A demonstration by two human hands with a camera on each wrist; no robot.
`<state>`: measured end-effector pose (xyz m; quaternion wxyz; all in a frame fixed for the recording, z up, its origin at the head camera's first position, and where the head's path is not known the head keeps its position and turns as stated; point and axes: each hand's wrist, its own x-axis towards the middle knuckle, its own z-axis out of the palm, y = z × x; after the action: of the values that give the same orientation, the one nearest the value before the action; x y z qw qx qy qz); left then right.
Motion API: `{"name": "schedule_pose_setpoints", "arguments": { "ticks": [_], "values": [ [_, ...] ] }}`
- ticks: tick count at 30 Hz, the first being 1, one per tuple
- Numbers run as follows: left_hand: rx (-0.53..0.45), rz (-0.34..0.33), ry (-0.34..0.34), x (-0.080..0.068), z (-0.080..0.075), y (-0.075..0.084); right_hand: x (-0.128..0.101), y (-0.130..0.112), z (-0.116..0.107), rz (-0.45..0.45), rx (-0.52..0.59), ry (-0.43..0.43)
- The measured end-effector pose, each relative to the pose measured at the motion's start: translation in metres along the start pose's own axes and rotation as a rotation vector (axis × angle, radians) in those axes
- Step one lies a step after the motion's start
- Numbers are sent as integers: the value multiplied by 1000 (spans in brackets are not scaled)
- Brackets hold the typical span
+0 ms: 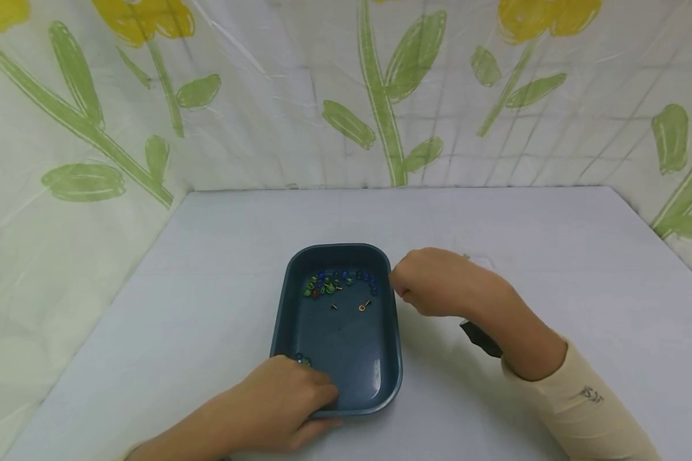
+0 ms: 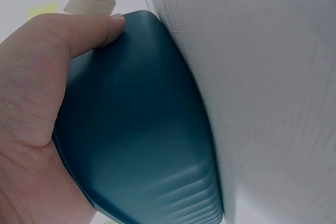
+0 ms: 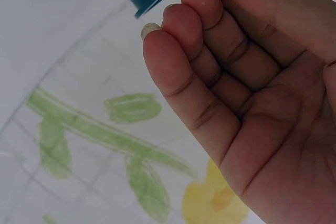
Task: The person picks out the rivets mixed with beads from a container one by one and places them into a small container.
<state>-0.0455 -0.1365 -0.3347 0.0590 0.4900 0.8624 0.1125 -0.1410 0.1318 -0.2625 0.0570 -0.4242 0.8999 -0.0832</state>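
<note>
A dark teal tray (image 1: 346, 346) lies on the table. Green and blue glass beads (image 1: 330, 289) are gathered toward its far end, with small brass-coloured screws (image 1: 366, 305) nearby. My left hand (image 1: 282, 403) grips the tray's near left rim; its thumb (image 2: 100, 27) presses the outer wall in the left wrist view, and fingers reach inside. Several more beads (image 1: 302, 360) lie close to that hand. Beside the tray's right rim, my right hand (image 1: 446, 282) is raised with fingers (image 3: 168, 59) curled toward the thumb. I cannot tell whether something small is between its fingertips.
A clear, pale item (image 1: 484, 262) sits behind the right hand, partly covered by it. Something dark (image 1: 481, 339) shows under the right wrist. A white curtain (image 1: 277, 96) painted with yellow flowers hangs past the far edge of the pale table (image 1: 167, 307).
</note>
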Motion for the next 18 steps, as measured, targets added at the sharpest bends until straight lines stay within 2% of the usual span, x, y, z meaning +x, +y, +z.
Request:
{"name": "schedule_pose_setpoints", "arguments": {
  "ticks": [9,18],
  "values": [
    [6,-2,-7,-1,1,-1,-1,2,0,-5,8,35],
    [9,1,-4,0,1,0,-2,5,-1,29,12,18]
  ]
}}
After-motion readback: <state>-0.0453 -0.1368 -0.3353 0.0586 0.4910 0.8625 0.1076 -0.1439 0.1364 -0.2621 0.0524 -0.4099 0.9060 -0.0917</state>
